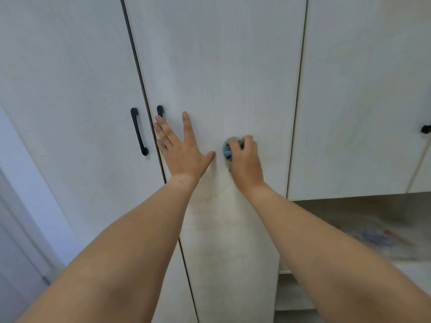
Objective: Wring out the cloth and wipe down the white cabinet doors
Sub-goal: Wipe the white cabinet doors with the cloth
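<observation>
A tall white cabinet door (221, 73) fills the middle of the head view. My right hand (245, 159) is shut on a bunched blue-grey cloth (227, 149) and presses it against this door at mid height. Only the cloth's left edge shows past my fingers. My left hand (180, 148) lies flat on the same door with its fingers spread, just left of the cloth. Its fingertips cover the lower part of this door's black handle (160, 110). Faint yellowish smudges mark the door below my wrists.
Another white door (70, 89) with a black bar handle (139, 131) stands to the left. A third door (361, 101) is on the right, a black handle (426, 128) at its edge. Below it is an open shelf (363, 227) with blurred items. A pale wall (21, 183) runs at far left.
</observation>
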A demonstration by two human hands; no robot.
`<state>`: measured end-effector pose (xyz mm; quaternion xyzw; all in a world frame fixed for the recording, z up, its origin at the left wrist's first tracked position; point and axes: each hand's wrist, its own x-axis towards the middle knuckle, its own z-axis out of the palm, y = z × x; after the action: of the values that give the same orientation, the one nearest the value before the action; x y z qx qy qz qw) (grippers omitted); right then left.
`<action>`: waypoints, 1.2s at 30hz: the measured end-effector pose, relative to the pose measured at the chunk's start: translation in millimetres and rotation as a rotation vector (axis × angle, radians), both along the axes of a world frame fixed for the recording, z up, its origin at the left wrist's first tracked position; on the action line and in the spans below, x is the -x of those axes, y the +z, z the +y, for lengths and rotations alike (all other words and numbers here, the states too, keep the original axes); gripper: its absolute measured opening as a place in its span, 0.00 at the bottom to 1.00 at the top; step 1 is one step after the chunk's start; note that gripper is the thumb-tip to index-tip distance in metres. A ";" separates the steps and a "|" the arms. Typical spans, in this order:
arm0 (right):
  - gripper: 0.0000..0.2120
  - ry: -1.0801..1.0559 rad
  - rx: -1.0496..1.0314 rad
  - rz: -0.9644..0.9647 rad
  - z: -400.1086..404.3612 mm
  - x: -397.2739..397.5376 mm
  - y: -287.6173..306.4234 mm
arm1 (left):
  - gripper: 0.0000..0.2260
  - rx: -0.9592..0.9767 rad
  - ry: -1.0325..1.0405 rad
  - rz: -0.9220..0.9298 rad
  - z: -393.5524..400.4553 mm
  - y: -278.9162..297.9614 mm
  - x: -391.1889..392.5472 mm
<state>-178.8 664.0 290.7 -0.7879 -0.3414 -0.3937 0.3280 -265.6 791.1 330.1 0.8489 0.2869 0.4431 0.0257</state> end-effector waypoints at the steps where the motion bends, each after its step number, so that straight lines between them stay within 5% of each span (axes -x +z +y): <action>1: 0.18 0.037 0.051 -0.031 -2.6 -0.8 -1.2 | 0.58 -0.001 0.001 0.000 0.0 -0.2 0.4; 8: 0.17 -0.196 -0.391 0.348 -71.8 -35.4 2.0 | 0.57 0.010 -0.038 0.001 0.8 0.1 6.3; 17: 0.20 0.153 0.075 0.091 95.5 62.6 -40.3 | 0.48 -0.035 -0.052 -0.047 66.4 -30.8 70.7; 20: 0.12 0.203 0.162 0.056 124.1 86.1 -56.7 | 0.47 0.043 -0.167 -0.030 90.6 -45.8 85.4; 27: 0.14 0.239 -0.133 -0.081 156.4 109.8 33.6 | 0.42 0.125 -0.233 -0.039 129.4 -60.6 94.0; 31: 0.03 0.073 0.100 -0.362 167.8 96.2 4.2 | 0.41 0.099 -0.265 -0.067 136.8 -69.7 87.3; 36: 0.06 0.187 0.329 -0.092 154.8 106.9 -55.0 | 0.40 0.056 -0.271 -0.152 133.0 -76.4 83.2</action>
<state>-285.7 818.8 235.7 -0.7768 -0.4877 -0.3360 0.2141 -348.8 924.1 253.6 0.8429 0.1793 0.4903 0.1303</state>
